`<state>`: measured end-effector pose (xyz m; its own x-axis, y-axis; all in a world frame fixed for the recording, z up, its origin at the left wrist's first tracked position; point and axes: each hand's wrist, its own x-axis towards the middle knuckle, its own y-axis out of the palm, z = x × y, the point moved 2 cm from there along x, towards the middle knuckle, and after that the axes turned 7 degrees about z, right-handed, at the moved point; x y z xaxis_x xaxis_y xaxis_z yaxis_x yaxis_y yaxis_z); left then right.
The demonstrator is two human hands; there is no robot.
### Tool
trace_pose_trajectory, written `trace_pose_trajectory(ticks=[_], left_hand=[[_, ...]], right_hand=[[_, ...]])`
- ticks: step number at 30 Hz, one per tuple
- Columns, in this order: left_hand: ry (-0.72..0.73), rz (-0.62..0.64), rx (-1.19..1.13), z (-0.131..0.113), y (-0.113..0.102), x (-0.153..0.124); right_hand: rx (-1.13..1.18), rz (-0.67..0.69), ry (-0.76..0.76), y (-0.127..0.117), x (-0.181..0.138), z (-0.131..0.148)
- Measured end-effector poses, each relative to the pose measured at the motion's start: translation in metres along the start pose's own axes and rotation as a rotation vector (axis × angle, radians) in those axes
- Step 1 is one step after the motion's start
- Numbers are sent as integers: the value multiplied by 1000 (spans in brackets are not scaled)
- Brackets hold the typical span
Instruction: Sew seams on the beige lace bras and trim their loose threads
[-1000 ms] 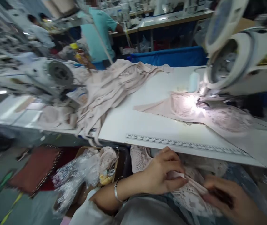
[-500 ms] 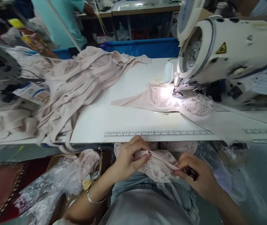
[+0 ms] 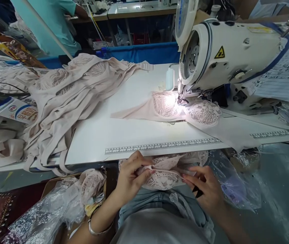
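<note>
My left hand (image 3: 130,176) pinches the left edge of a pale pink lace bra piece (image 3: 163,173) held in my lap, just below the table's front edge. My right hand (image 3: 204,189) grips the same piece at its right end, with a small dark object (image 3: 197,192) tucked in its palm. Another lace bra (image 3: 185,110) lies under the needle of the white sewing machine (image 3: 225,57), lit by the machine's lamp. Both hands are closed on the fabric.
A heap of pink bras and straps (image 3: 65,98) covers the left of the white table (image 3: 124,132). A printed ruler (image 3: 159,146) runs along the front edge. A box with plastic bags and lace (image 3: 65,203) sits at lower left. A person in teal (image 3: 55,20) stands behind.
The view has swung right and steadied, bringing the sewing machine to the centre. My hands have risen slightly towards the table edge, still holding the lace piece between them.
</note>
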<state>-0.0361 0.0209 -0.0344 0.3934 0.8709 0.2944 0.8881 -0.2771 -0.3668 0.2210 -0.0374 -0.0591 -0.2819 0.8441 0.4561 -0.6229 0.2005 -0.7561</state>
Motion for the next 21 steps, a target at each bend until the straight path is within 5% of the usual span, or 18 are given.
trace_pose_trajectory(ticks=[4, 7, 12, 16, 21], left_hand=[[45, 124, -109, -6, 1, 0], [57, 195, -183, -9, 1, 4], [-84, 94, -268, -1, -2, 6], [-178, 6, -278, 11, -1, 1], [-127, -138, -157, 16, 1, -3]], right_hand=[[94, 44, 57, -6, 7, -9], [302, 231, 112, -14, 15, -14], [676, 570, 214, -28, 17, -20], [663, 425, 242, -38, 16, -29], [514, 207, 244, -39, 18, -29]])
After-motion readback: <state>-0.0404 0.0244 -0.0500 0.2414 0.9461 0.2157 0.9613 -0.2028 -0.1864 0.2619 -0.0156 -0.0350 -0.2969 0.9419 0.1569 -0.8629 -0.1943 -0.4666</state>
